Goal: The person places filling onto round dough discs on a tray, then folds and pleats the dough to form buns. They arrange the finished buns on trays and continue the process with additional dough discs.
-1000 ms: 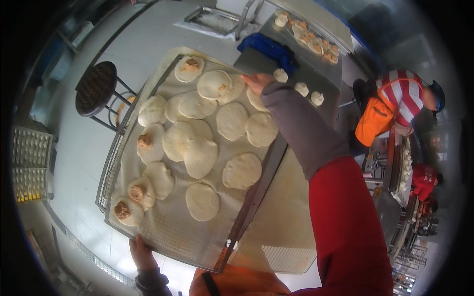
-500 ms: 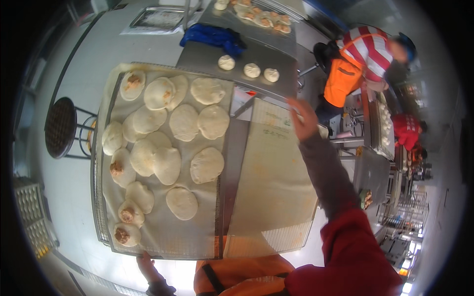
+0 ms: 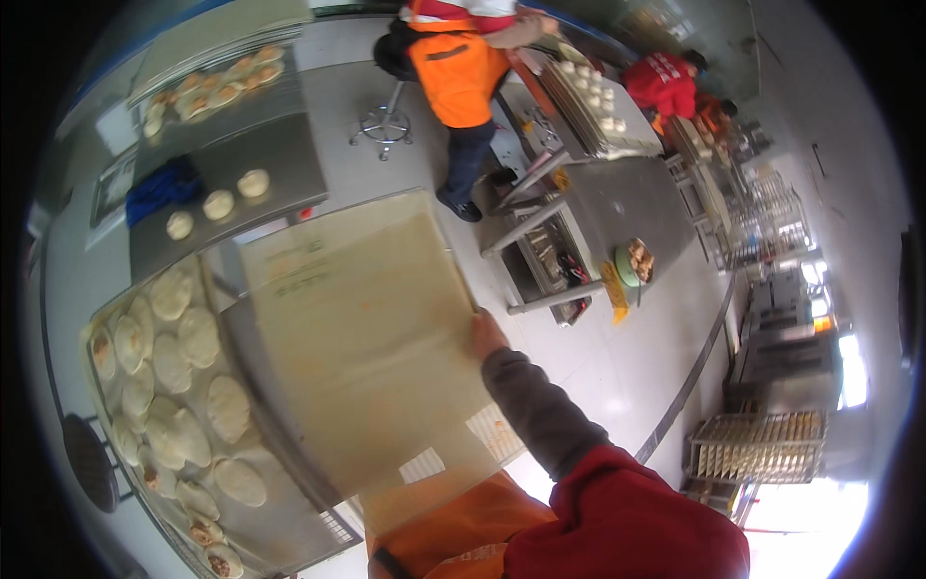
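My right hand (image 3: 489, 336) has its fingers closed on the right edge of a wire mesh tray. A beige liner sheet (image 3: 376, 318) covers most of that tray, and bare mesh (image 3: 495, 434) shows at its near corner. To the left lies another lined tray (image 3: 289, 526) with many flat, round dough pieces (image 3: 229, 408) on it, some overlapping. A few near its left edge have brown filling (image 3: 224, 562) showing. My left hand is out of view.
Beyond the trays, a steel table (image 3: 280, 154) holds a blue cloth (image 3: 164, 190) and three dough balls (image 3: 219, 204). A co-worker in an orange apron (image 3: 458, 82) stands ahead. A green bowl (image 3: 634, 262) sits on a steel bench (image 3: 627, 203) at right. Tray racks (image 3: 757, 447) stand farther right.
The view has swung right, so the dough tray now sits farther left. My right hand has come from the covered tray's far corner to its right edge. My left hand has left the view.
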Available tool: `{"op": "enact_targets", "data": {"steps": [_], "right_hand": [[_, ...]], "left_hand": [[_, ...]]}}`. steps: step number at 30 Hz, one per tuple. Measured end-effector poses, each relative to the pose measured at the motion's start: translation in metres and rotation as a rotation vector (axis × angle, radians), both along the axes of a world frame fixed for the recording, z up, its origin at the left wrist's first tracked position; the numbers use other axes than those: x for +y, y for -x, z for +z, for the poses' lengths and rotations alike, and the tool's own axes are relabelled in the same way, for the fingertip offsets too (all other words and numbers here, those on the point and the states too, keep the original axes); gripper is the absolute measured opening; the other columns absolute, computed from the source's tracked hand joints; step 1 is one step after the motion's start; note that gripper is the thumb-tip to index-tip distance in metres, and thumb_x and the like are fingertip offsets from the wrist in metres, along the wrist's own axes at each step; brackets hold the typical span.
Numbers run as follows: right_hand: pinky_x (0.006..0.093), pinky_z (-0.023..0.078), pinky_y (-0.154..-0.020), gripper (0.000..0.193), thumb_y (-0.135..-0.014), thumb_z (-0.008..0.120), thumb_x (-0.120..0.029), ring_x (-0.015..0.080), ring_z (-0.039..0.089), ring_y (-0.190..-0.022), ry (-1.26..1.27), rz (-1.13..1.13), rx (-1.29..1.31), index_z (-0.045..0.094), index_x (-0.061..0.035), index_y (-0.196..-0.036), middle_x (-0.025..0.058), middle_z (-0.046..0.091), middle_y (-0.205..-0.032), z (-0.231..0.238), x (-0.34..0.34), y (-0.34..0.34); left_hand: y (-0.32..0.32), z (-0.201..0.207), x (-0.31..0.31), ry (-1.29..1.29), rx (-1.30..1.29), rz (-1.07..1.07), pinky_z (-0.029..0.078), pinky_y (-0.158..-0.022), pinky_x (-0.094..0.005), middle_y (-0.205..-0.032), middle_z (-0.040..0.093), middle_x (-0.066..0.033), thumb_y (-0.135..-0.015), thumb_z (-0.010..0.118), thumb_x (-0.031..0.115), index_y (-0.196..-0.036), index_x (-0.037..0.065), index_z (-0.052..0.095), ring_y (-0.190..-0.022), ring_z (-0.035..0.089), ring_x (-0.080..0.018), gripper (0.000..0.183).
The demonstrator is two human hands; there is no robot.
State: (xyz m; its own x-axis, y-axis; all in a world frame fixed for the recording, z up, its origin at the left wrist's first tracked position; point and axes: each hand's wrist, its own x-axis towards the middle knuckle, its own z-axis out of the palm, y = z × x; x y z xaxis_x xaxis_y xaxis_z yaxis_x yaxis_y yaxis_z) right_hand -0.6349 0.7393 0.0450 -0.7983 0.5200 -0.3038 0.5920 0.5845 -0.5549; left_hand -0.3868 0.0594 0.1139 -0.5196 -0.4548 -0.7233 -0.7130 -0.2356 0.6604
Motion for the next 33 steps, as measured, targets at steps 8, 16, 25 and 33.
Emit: {"op": "enact_targets", "data": {"steps": [8,16,25,33], "right_hand": [[0.0456,0.034,-0.099,0.05,-0.094,0.051,-0.043,0.0236,0.052,-0.121,0.833,-1.03,0.476,0.045,-0.0222,-0.139,0.002,0.056,-0.135,-0.064,0.234,-0.123],[0.0365,0.046,-0.063,0.053,-0.098,0.037,-0.054,0.027,0.068,-0.084,0.537,-0.996,0.444,0.026,-0.0304,-0.145,0.0097,0.065,-0.115,0.043,0.504,-0.198],[0.0257,0.034,-0.032,0.021,-0.096,0.049,-0.037,0.0135,0.043,-0.039,0.855,-0.713,-0.001,0.056,-0.0176,-0.089,0.0016,0.048,-0.06,0.009,0.616,-0.156],[0.0222,0.025,-0.032,0.042,-0.091,0.047,-0.062,0.0088,0.037,-0.036,0.639,-0.73,0.013,0.052,-0.022,-0.078,-0.0045,0.044,-0.052,0.038,0.549,-0.145]], "left_hand": [[-0.053,-0.045,0.124,-0.389,-0.125,0.383,0.026,-0.114,-0.0572,-0.148,0.034,-0.0193,-0.1,0.035,0.053,-0.144,0.011,0.029,-0.137,0.032,-0.039,0.062],[-0.028,-0.012,0.317,-0.524,-0.174,0.119,0.016,-0.118,-0.0534,-0.155,0.023,-0.019,-0.099,0.03,0.056,-0.145,0.01,0.033,-0.144,0.022,-0.0334,0.065],[0.001,-0.044,0.363,-0.872,0.078,0.286,0.034,-0.105,-0.0569,-0.139,0.047,-0.0103,-0.102,0.039,0.041,-0.117,0.014,0.048,-0.123,0.047,-0.0327,0.033],[0.025,-0.039,0.407,-0.603,0.138,0.569,0.027,-0.114,-0.0557,-0.144,0.04,-0.0145,-0.103,0.039,0.038,-0.123,0.003,0.048,-0.135,0.035,-0.0334,0.041]]}}
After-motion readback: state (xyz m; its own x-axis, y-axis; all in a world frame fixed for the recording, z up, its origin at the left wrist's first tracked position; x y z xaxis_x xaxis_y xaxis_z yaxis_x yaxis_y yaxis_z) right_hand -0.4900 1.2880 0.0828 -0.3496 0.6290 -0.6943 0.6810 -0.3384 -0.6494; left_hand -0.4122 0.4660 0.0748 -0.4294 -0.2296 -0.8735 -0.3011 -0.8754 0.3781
